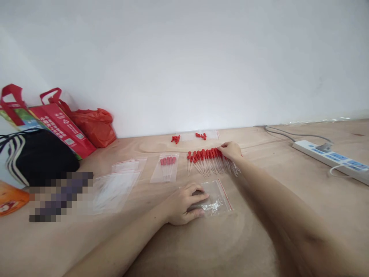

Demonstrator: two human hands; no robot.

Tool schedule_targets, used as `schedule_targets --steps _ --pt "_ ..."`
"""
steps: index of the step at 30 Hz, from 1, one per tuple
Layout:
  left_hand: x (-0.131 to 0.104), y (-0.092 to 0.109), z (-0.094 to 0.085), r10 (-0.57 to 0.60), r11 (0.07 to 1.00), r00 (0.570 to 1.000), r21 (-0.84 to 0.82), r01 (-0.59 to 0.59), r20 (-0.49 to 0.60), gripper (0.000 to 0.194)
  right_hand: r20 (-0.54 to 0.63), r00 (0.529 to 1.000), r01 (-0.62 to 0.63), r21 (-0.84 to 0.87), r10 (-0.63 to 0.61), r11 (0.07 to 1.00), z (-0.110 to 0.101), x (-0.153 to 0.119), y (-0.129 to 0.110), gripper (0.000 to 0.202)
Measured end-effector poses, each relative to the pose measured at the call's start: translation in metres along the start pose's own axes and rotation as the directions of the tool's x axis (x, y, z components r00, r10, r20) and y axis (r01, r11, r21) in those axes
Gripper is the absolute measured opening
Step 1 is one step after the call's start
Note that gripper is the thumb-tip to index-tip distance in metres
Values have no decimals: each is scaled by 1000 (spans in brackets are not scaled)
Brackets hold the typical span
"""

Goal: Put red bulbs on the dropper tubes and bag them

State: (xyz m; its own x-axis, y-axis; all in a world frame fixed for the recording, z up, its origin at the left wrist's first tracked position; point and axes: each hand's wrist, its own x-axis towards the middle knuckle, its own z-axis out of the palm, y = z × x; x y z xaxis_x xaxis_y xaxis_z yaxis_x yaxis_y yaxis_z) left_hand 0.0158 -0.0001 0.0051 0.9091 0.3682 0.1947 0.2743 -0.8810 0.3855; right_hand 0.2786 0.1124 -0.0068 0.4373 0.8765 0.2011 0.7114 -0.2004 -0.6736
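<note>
Touching the droppers (pixel 203 154), the right hand (pixel 233 151), fingers narrow, grip unclear, could scatter several by brushing; left hand (pixel 183 204), fingers parted, touches the bag (pixel 213 190) before the droppers.

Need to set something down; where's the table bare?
The table is bare between the right forearm and power strip, and between both forearms, nearer than the clear bag. Crowded: around the red-topped droppers, and left, among shopping bags.

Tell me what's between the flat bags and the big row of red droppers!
A clear bag with red-topped droppers lies between the flat bags and the big row, in the head view.
</note>
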Motion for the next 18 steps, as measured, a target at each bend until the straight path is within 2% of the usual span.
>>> schedule_targets --steps 6,11,13,15,18 --pt "1 4 -4 -33 999 999 -20 33 18 40 5 999 -39 158 39 987 -10 3 0 18" --pt "0 4 -4 -50 999 998 -20 51 37 42 -18 999 -31 379 41 925 -37 -8 -1 20" --pt "0 3 -4 -59 998 997 -20 60 40 44 -63 997 4 554 38 833 -49 -20 4 19" --pt "-1 2 -4 -72 997 996 -15 73 44 45 -87 996 42 725 31 688 -56 -38 12 23" --pt "-1 0 -2 -71 997 997 -4 71 37 45 -15 1000 8 828 9 560 -58 -67 27 28"
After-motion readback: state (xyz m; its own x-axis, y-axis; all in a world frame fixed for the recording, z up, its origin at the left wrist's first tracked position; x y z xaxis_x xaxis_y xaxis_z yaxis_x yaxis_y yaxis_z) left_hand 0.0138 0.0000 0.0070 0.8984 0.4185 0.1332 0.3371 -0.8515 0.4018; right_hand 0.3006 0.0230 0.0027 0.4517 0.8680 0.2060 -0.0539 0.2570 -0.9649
